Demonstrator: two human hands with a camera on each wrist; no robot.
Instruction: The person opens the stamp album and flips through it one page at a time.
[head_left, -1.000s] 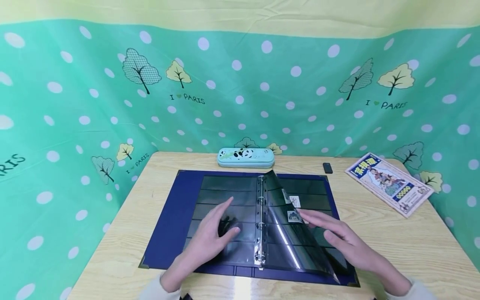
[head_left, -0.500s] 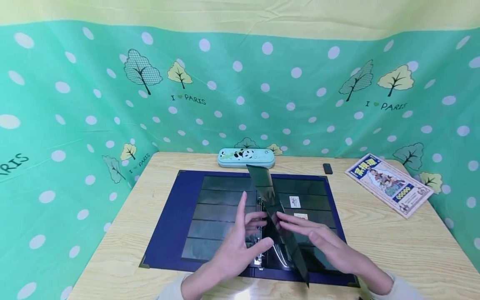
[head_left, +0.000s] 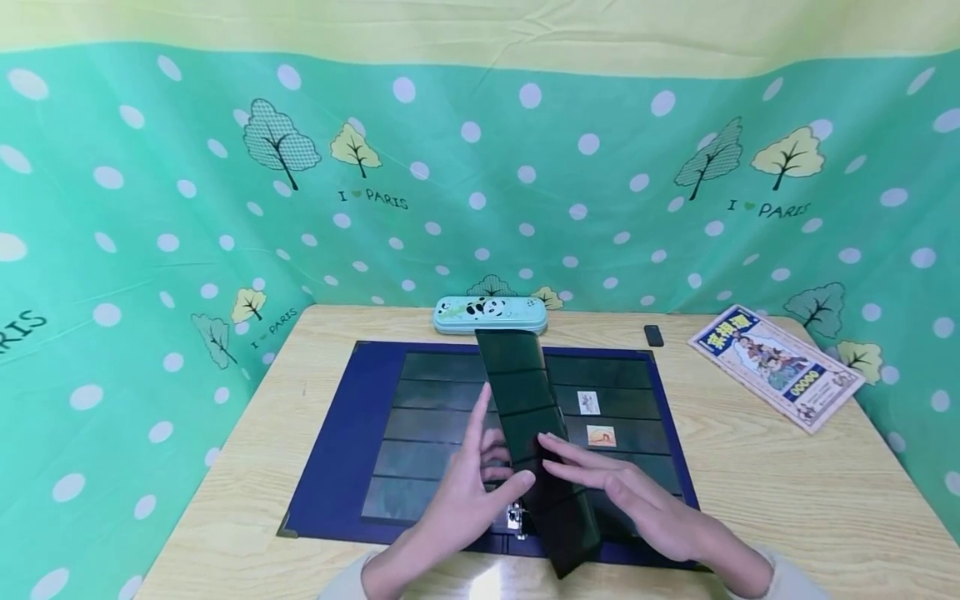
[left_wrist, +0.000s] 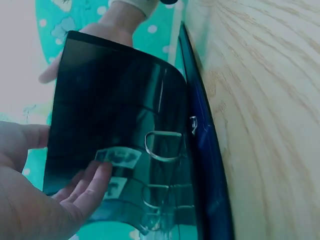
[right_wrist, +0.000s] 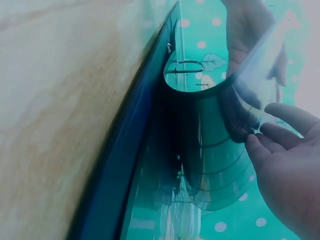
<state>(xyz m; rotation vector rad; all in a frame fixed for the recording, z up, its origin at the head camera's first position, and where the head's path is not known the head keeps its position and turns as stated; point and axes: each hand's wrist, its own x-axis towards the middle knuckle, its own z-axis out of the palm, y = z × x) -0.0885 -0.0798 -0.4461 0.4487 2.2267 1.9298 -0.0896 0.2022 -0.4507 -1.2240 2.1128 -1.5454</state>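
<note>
A navy ring-bound stamp album (head_left: 345, 425) lies spread on the table. One dark pocket page (head_left: 517, 396) stands up from its rings, curving over to the left. My left hand (head_left: 465, 492) is at the page's left edge; its fingers pass behind the page while the thumb overlaps the front. Straight fingers of my right hand (head_left: 648, 508) touch the page's right face. In the left wrist view, stamps (left_wrist: 120, 156) show in the page beside the left fingertips, and metal rings (left_wrist: 162, 146) run through its inner edge. A white stamp (head_left: 588, 403) and an orange stamp (head_left: 601, 436) sit in the right-hand page below.
Behind the album is a light blue panda pencil case (head_left: 491, 315). A small black object (head_left: 654, 336) lies to its right. Farther right is a pink printed booklet (head_left: 776, 367). A green dotted cloth (head_left: 525, 183) hangs around the wooden table (head_left: 750, 467).
The page has swung up from the right side and now leans left over the rings. My left hand has moved right to meet it; the right hand has shifted left along with the page.
</note>
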